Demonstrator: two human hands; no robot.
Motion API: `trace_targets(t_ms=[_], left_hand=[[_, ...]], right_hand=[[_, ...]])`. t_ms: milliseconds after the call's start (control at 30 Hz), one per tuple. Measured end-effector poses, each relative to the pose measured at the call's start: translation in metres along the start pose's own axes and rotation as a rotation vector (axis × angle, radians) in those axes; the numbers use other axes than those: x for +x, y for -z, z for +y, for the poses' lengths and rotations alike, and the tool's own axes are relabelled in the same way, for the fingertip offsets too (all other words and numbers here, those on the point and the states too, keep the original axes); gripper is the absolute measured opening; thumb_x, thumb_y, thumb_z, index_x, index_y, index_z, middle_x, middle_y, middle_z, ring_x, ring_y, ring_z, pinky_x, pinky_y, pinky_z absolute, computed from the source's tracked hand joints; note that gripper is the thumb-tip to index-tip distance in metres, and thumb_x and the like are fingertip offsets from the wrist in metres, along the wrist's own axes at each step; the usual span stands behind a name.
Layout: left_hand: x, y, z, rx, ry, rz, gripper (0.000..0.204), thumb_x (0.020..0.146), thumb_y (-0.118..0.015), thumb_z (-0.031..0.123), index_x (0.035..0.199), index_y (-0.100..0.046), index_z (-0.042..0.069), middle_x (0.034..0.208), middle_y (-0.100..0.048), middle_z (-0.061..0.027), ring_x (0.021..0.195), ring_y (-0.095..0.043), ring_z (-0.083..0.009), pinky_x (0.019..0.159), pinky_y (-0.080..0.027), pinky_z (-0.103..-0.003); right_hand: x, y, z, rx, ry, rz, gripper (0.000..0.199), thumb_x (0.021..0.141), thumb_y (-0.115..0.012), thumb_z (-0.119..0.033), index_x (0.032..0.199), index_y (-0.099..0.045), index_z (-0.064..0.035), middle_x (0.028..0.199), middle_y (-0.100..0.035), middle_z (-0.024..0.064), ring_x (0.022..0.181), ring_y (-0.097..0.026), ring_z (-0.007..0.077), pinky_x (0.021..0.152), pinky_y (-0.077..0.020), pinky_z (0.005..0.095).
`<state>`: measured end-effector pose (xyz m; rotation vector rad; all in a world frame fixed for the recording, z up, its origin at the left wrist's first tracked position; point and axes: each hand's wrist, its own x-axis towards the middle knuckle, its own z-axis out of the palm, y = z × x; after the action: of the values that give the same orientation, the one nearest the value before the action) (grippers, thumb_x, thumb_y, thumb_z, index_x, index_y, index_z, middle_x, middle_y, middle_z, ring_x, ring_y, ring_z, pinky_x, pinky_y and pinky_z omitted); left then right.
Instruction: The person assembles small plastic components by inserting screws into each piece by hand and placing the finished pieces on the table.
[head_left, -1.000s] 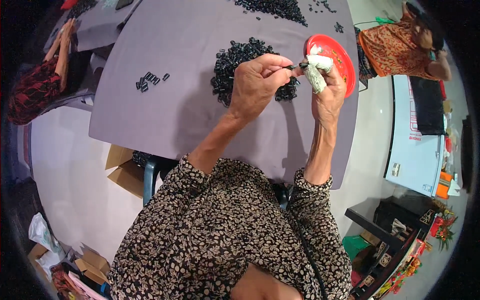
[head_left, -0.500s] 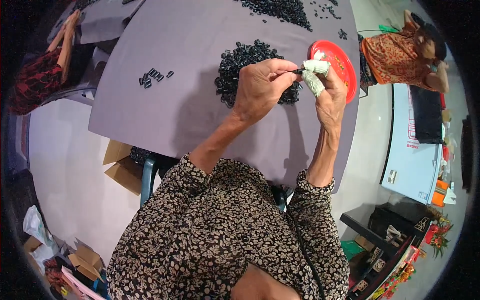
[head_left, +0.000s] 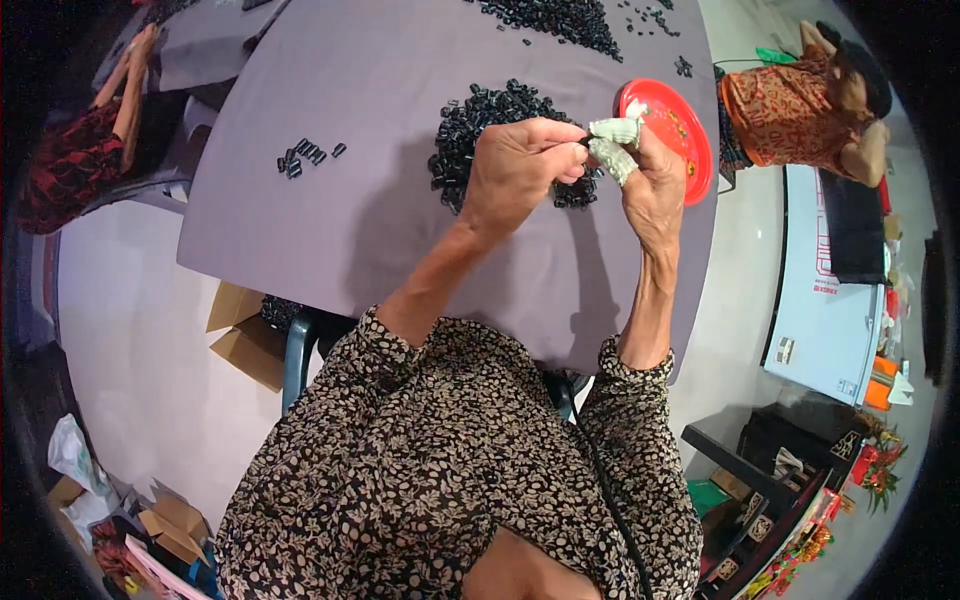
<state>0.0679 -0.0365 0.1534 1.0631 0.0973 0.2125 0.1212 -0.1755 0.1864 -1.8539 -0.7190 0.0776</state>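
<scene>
A small black part (head_left: pixel 586 146) sits pinched between the two hands, just above the near edge of the heap of black parts (head_left: pixel 490 130) on the grey table (head_left: pixel 330 230). The left hand (head_left: pixel 515 165) is curled closed, thumb and forefinger clamped on the part; the part itself is too small to make out in shape. The right hand (head_left: pixel 650 185) meets it from the other side, its fingertips (head_left: pixel 612 130) wrapped in pale green tape and pressed together against the same piece.

Doing this well seems to call for keeping both hands low over the heap, so a dropped piece lands among the others, and holding the part steady with the left while the taped fingertips do the fine work.

Just beyond the right hand lies a red plate (head_left: pixel 690 150), close enough for a short reach. Well off to the left of the left hand, a small cluster of black parts (head_left: pixel 300 157) lies apart. Farther past the heap, a second pile (head_left: pixel 560 20) spreads near the table's far edge.
</scene>
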Motion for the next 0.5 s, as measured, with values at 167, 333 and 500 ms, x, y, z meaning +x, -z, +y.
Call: trace_targets(t_ms=[167,333,500], left_hand=[[0.003,0.008,-0.005,-0.149,0.150,-0.076,0.020,0.078,-0.061,0.011,0.091,-0.060,-0.004,0.078,-0.063,-0.0095,0.067,-0.061,-0.0135,0.063,-0.051,-0.025],[0.005,0.009,-0.010,-0.313,0.221,-0.060,0.024,0.080,-0.061,0.014,0.096,-0.058,-0.004,0.083,-0.062,-0.0095,0.072,-0.061,-0.0148,0.068,-0.050,-0.027],[0.005,0.009,-0.017,-0.325,0.231,-0.071,0.025,0.082,-0.057,0.013,0.101,-0.054,-0.004,0.094,-0.060,-0.0101,0.086,-0.059,-0.0170,0.078,-0.048,-0.031]], right_hand=[[-0.002,-0.002,0.006,-0.043,0.018,0.016,0.021,0.078,-0.056,0.003,0.099,-0.059,0.0003,0.082,-0.061,0.0015,0.073,-0.054,0.0089,0.069,-0.0443,0.0216],[-0.003,-0.005,0.001,-0.376,0.111,0.018,0.034,0.070,-0.063,-0.001,0.103,-0.057,0.0003,0.083,-0.060,0.0076,0.076,-0.057,0.0169,0.068,-0.0458,0.0280],[0.005,-0.012,0.008,-0.663,0.362,0.046,0.027,0.062,-0.063,-0.008,0.086,-0.055,-0.0002,0.067,-0.048,0.0111,0.061,-0.046,0.0288,0.056,-0.0370,0.0376]])
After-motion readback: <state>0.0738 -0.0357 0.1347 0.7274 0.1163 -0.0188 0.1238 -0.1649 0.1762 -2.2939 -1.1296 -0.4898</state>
